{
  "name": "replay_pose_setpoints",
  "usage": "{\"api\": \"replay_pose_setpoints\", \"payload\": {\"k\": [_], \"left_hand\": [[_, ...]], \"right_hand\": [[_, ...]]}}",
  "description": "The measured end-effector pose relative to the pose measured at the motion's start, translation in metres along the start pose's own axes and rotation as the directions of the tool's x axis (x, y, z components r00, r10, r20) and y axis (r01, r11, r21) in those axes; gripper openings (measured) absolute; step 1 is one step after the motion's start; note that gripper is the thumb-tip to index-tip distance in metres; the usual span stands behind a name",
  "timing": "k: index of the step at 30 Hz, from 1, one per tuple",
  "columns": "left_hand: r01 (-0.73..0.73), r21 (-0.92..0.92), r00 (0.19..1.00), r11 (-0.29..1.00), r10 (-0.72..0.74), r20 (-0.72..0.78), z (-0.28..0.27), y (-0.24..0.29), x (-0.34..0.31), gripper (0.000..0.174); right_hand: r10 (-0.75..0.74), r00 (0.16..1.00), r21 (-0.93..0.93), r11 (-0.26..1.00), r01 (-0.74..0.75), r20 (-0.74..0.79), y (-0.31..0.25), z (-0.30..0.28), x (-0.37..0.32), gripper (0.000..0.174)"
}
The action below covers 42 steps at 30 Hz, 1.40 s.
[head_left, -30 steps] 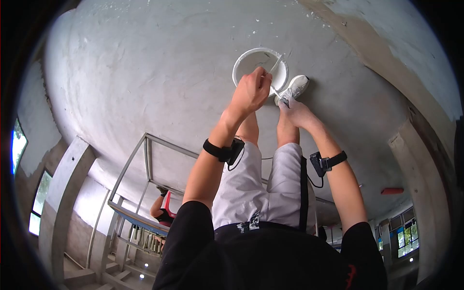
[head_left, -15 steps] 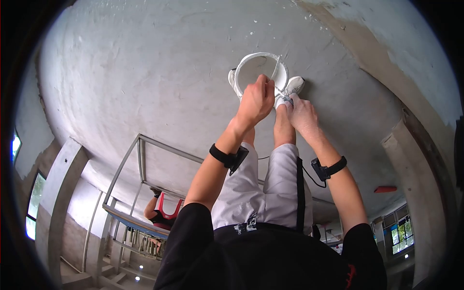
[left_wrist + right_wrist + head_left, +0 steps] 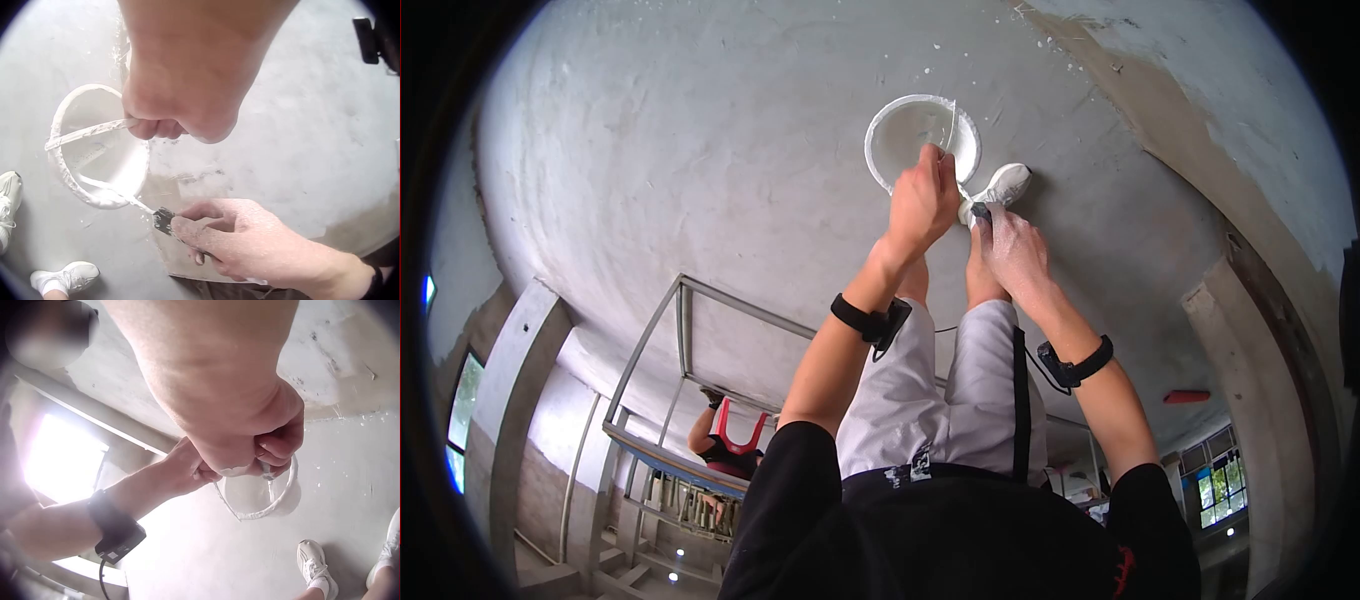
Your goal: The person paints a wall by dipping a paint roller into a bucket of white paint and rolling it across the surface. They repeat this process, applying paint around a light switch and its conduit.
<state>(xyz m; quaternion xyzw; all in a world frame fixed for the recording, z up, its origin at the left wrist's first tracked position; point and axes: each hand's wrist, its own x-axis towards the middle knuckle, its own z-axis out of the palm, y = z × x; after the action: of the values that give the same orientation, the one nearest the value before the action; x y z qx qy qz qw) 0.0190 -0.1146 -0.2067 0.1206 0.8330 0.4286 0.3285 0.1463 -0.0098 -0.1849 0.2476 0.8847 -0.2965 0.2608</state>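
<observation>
One white bucket (image 3: 905, 135) hangs over the grey floor (image 3: 700, 150), just beside our shoes. We cannot tell whether its base touches down. Our left hand (image 3: 922, 200) is curled tight round its plaster-caked handle (image 3: 87, 132). Our right hand (image 3: 1012, 250) pinches one scraper (image 3: 161, 219), whose blade reaches over the rim into the bucket.

We judge the scraping far along. The walls are smeared white, little paste seems to lie inside, and the blade carries only a thin streak. How much is left at the bottom we cannot make out.

Counting outward, we find two white shoes (image 3: 69, 278) and two black wrist bands (image 3: 862, 318). Further off there is one metal frame (image 3: 690, 300) and one person in a red top (image 3: 725, 440).
</observation>
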Motion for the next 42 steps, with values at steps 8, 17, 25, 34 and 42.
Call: {"api": "replay_pose_setpoints", "payload": {"k": [8, 17, 25, 34, 42], "left_hand": [[0.117, -0.041, 0.988, 0.992, -0.121, -0.097, -0.004, -0.005, 0.009, 0.021], [0.223, -0.044, 0.965, 0.974, -0.227, -0.134, -0.015, -0.008, 0.018, 0.027], [0.203, -0.082, 0.954, 0.976, -0.216, -0.208, -0.023, -0.02, 0.032, 0.03], [0.218, -0.072, 0.953, 0.973, -0.229, -0.2, -0.03, -0.027, 0.03, 0.028], [0.253, -0.069, 0.96, 0.965, -0.259, -0.104, -0.03, -0.044, 0.025, 0.027]], "right_hand": [[0.065, 0.989, -0.025, 0.998, -0.062, 0.135, -0.013, -0.067, -0.032, 0.024], [0.223, 0.964, 0.447, 0.855, -0.264, 0.143, 0.025, -0.094, -0.059, 0.028], [0.546, 0.791, 0.919, 0.092, -0.383, 0.275, 0.087, -0.063, -0.03, 0.033], [0.697, 0.715, 0.998, -0.018, -0.064, 0.058, 0.186, -0.024, 0.089, 0.034], [0.762, 0.645, 0.999, 0.03, 0.045, -0.052, 0.191, -0.004, 0.153, 0.039]]}}
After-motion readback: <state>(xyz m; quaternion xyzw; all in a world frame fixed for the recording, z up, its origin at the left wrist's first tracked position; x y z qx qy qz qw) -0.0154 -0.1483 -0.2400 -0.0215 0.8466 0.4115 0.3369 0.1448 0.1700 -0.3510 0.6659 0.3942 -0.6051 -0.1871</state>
